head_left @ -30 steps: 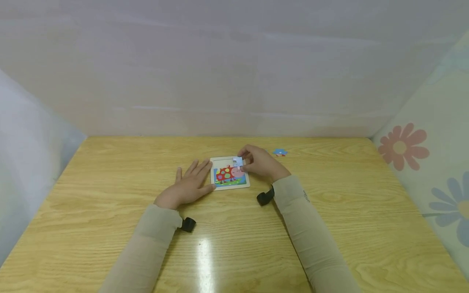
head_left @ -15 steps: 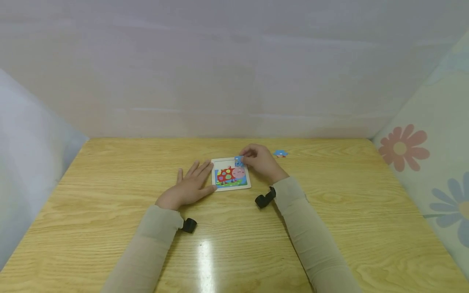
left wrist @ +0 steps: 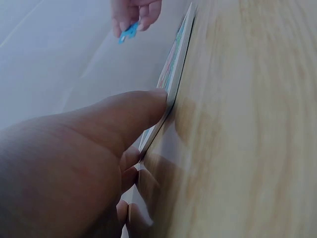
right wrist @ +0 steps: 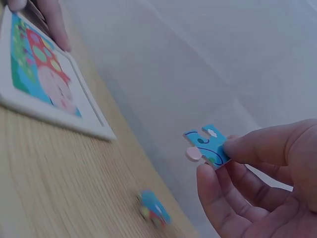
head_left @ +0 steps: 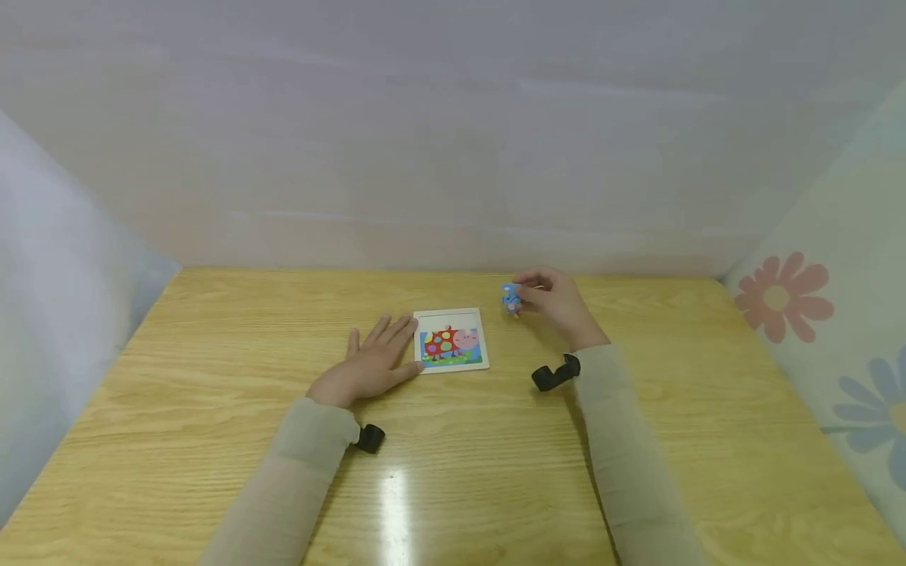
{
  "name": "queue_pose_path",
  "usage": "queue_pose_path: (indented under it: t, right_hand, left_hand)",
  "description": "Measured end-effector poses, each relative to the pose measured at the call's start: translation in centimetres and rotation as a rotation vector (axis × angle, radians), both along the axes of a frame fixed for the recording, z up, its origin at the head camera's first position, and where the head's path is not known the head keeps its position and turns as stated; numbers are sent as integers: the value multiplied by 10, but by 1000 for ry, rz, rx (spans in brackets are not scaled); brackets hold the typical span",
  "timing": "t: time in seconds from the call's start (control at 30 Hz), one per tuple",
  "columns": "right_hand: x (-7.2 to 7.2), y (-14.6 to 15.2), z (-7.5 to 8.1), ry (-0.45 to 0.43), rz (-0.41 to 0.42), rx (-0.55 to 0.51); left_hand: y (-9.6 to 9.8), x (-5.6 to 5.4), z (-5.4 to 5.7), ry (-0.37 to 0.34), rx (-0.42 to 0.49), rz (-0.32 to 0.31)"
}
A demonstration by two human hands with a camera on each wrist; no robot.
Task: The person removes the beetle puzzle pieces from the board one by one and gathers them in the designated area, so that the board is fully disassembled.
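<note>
A square puzzle board (head_left: 453, 365) with a pale rim lies on the table, showing a red spotted ladybird with a pink face. Bare pale backing shows along its far strip. My left hand (head_left: 368, 368) lies spread at the board's left side, its thumb (left wrist: 153, 101) touching the rim. Right of the board, my right hand (head_left: 559, 306) pinches a blue puzzle piece (right wrist: 210, 146) between thumb and fingers, raised off the table. That piece has a pink knob and dark curved lines. Another blue puzzle piece (right wrist: 154, 207) lies on the table below the right hand, blurred.
The wooden table (head_left: 453, 472) runs back to a pale draped wall (head_left: 453, 157). A side panel with printed flowers (head_left: 778, 299) stands at the right. Each wrist wears a black camera mount (head_left: 555, 375).
My right hand has moved right, away from the board's far right corner, carrying the blue puzzle piece off it. The left hand stays at the board's left side.
</note>
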State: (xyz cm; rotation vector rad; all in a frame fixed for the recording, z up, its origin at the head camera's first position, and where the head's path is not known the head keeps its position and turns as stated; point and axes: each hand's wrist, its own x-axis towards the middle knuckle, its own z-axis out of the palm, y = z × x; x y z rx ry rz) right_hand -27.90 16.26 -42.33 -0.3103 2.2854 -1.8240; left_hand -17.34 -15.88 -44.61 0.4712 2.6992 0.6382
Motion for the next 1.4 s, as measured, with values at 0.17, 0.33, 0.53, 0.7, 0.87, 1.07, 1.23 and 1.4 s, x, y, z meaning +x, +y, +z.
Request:
queue_pose_path:
  t: [0.17,0.33,0.53,0.7,0.87,1.07,1.23,1.4]
  right_hand:
    - [-2,30,-2,6,-63,-13]
    - [-4,50,-1,-3,-158,-24]
    - [-6,66,-2,-27,-241,-39]
    - [-10,77,-7,-57,-284,4]
    - [-13,86,-12,-69,-337,72]
    - [-15,91,-12,-41,-387,204]
    - [-11,93,-13,-45,-375,268]
    - [-7,91,-13,-57,-359,272]
  left_hand:
    - [1,0,-1,-8,-3,2]
    - [0,0,-1,-13,6,5]
    - [0,-1,-3,-1,-3,8]
    - [0,-1,-3,1,4,10]
    - [0,-1,-3,3,3,7]
    - [0,-2,-1,2,5,9]
    - [0,-3,-1,-8,3,11]
    - [0,-3,-2,-9,1,12]
